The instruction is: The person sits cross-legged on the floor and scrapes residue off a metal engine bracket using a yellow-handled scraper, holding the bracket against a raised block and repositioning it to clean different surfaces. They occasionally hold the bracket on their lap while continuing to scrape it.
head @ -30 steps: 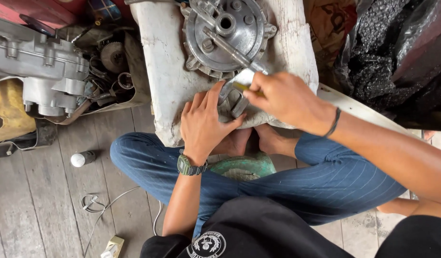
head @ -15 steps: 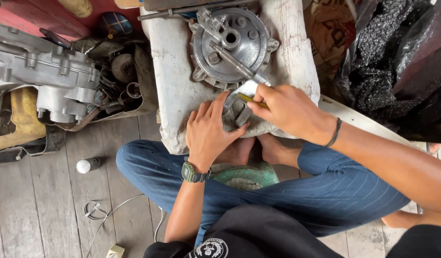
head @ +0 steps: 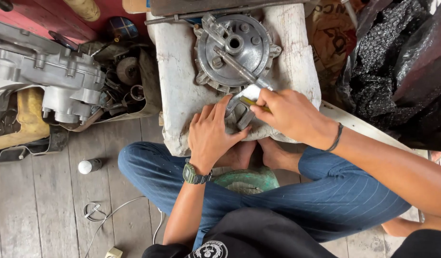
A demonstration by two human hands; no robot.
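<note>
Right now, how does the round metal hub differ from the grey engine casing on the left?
The round metal hub lies on the white slab; the grey engine casing sits beside it among parts. The hub is circular and smaller; the casing is long and irregular. Both are bare grey metal.

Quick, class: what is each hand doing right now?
Left hand: pressed down on a small grey metal part, steadying it.
Right hand: closed on a thin yellow-handled tool.
</note>
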